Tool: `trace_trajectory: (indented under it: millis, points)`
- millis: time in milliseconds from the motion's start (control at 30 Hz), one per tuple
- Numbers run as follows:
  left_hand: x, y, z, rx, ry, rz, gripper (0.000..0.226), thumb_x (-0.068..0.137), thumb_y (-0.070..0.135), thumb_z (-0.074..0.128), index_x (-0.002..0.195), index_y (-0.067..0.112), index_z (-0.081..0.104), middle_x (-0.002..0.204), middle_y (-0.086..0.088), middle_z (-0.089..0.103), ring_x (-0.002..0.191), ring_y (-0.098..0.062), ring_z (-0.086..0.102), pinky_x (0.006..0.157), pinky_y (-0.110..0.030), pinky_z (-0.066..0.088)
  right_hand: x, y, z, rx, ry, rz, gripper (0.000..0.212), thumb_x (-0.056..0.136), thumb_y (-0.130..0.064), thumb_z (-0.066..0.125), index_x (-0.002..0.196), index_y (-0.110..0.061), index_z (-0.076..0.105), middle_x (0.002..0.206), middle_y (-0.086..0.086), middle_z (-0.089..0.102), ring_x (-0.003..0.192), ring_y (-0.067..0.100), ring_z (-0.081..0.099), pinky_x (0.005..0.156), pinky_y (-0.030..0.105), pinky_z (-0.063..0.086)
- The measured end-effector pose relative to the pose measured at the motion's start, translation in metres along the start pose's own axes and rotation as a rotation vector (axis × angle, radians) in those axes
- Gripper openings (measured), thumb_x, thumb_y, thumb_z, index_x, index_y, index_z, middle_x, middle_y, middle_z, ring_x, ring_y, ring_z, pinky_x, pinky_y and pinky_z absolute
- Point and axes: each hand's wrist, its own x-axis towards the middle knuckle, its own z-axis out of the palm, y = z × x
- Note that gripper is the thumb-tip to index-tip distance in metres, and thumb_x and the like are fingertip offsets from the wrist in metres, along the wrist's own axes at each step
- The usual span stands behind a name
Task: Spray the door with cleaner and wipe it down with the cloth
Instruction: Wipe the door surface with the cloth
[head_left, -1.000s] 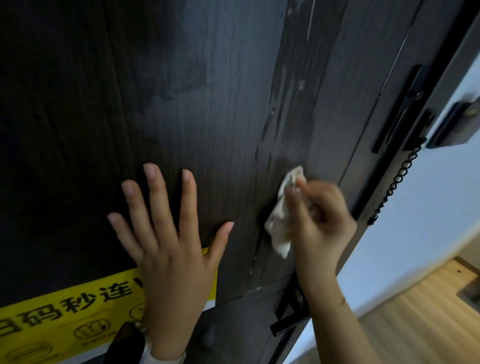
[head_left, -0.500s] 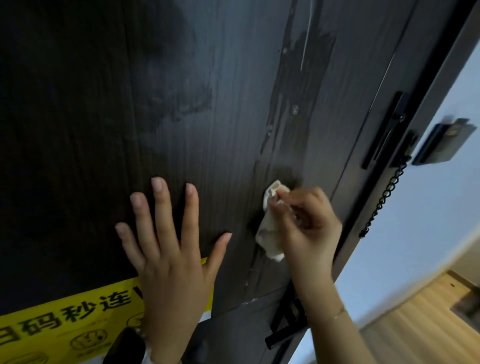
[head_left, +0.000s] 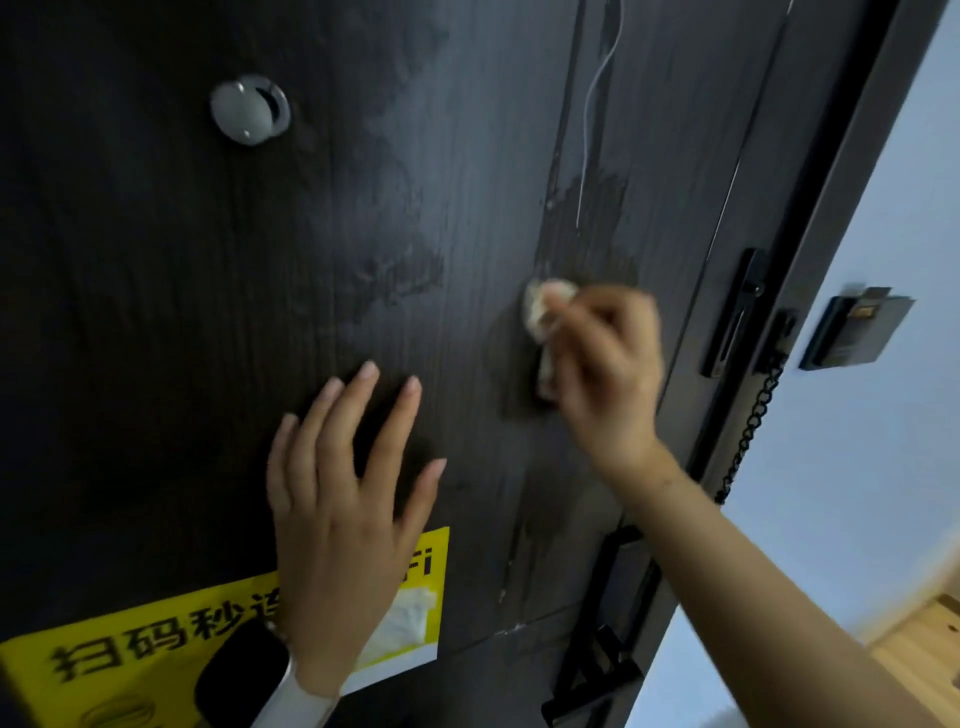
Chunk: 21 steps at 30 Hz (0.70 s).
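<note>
Dark grey wood-grain door fills most of the view, with wet streaks and a thin white drip line on its right panel. Right hand, motion-blurred, fingers curled in a tight grip round a small crumpled white cloth, cloth pressed on the door's right panel just left of the black latch bar. Left hand flat on the door, fingers straight and spread, gripping nothing, palm overlapping the top edge of a yellow sticker with black characters. Black smartwatch with white strap on the left wrist. Round silver peephole cover upper left. Black door chain hangs at the door edge. Black door handle lower right. Dark wall card holder on the white wall, right.
</note>
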Motion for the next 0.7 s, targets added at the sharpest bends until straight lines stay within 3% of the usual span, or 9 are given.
trace_trajectory:
  millis: [100,167,300,400,433,500,600,633,700]
  points:
    - [0.039,-0.004,-0.013,-0.013,0.050,0.108,0.057,0.096,0.038,0.058,0.147,0.020,0.041,0.155,-0.010,0.031,0.143,-0.029,0.026,0.120,-0.049,0.011,0.050,0.025,-0.002,0.022,0.326,0.306,0.018,0.093,-0.003,0.062,0.108,0.002,0.071,0.093,0.009,0.051,0.085,0.022,0.055,0.074,0.028,0.047]
    - [0.069,-0.007,-0.024,0.007,0.101,0.170,0.057,0.097,0.038,0.056,0.148,0.019,0.039,0.156,-0.011,0.030,0.145,-0.029,0.024,0.121,-0.049,0.009,0.060,0.015,0.008,0.042,0.384,0.353,0.022,0.093,-0.002,0.059,0.112,0.001,0.070,0.094,0.011,0.051,0.087,0.025,0.056,0.075,0.038,0.050]
    - [0.122,-0.017,-0.046,0.086,0.180,0.246,0.056,0.100,0.039,0.050,0.150,0.019,0.036,0.159,-0.012,0.023,0.147,-0.029,0.017,0.121,-0.049,0.003,0.017,-0.039,0.027,0.061,0.030,-0.082,0.033,0.090,0.002,0.056,0.122,-0.001,0.062,0.105,0.009,0.048,0.093,0.027,0.051,0.081,0.037,0.044]
    - [0.150,-0.030,-0.051,0.162,0.134,0.264,0.057,0.102,0.040,0.042,0.153,0.018,0.029,0.162,-0.013,0.013,0.150,-0.030,0.011,0.120,-0.052,0.003,0.018,-0.024,0.016,0.004,-0.179,-0.387,0.030,0.093,-0.005,0.054,0.123,-0.003,0.057,0.108,0.010,0.048,0.090,0.028,0.050,0.080,0.035,0.040]
    - [0.156,-0.035,-0.050,0.184,0.113,0.257,0.058,0.102,0.041,0.039,0.153,0.018,0.027,0.163,-0.013,0.010,0.150,-0.030,0.010,0.121,-0.053,0.004,0.027,-0.011,0.011,-0.019,-0.144,-0.359,0.028,0.095,-0.006,0.052,0.122,-0.003,0.058,0.108,0.011,0.048,0.090,0.029,0.051,0.079,0.036,0.042]
    - [0.162,-0.042,-0.047,0.234,0.077,0.254,0.059,0.104,0.045,0.032,0.155,0.017,0.021,0.163,-0.013,0.007,0.151,-0.030,0.009,0.121,-0.053,0.007,0.055,0.016,0.001,-0.065,0.072,-0.109,0.024,0.097,-0.009,0.051,0.116,-0.002,0.064,0.104,0.012,0.051,0.088,0.026,0.054,0.073,0.038,0.048]
    - [0.161,-0.045,-0.041,0.256,0.079,0.264,0.060,0.104,0.045,0.027,0.156,0.016,0.017,0.164,-0.013,0.006,0.151,-0.030,0.008,0.121,-0.053,0.007,0.098,0.025,-0.005,-0.008,0.402,0.341,0.021,0.096,-0.009,0.057,0.110,0.001,0.070,0.097,0.011,0.051,0.082,0.000,0.052,0.070,0.017,0.046]
    - [0.161,-0.045,-0.041,0.248,0.082,0.268,0.060,0.104,0.045,0.027,0.156,0.016,0.017,0.164,-0.013,0.006,0.151,-0.029,0.008,0.121,-0.053,0.007,0.102,0.017,0.001,0.008,0.418,0.364,0.021,0.095,-0.005,0.058,0.110,0.002,0.069,0.099,0.009,0.049,0.082,0.000,0.053,0.068,0.015,0.046]
    - [0.161,-0.045,-0.041,0.229,0.090,0.272,0.059,0.104,0.045,0.027,0.156,0.016,0.017,0.164,-0.012,0.006,0.151,-0.029,0.008,0.121,-0.052,0.007,0.088,-0.008,0.019,0.005,0.321,0.199,0.022,0.091,0.003,0.057,0.108,0.005,0.069,0.101,0.009,0.048,0.086,0.019,0.056,0.071,0.027,0.049]
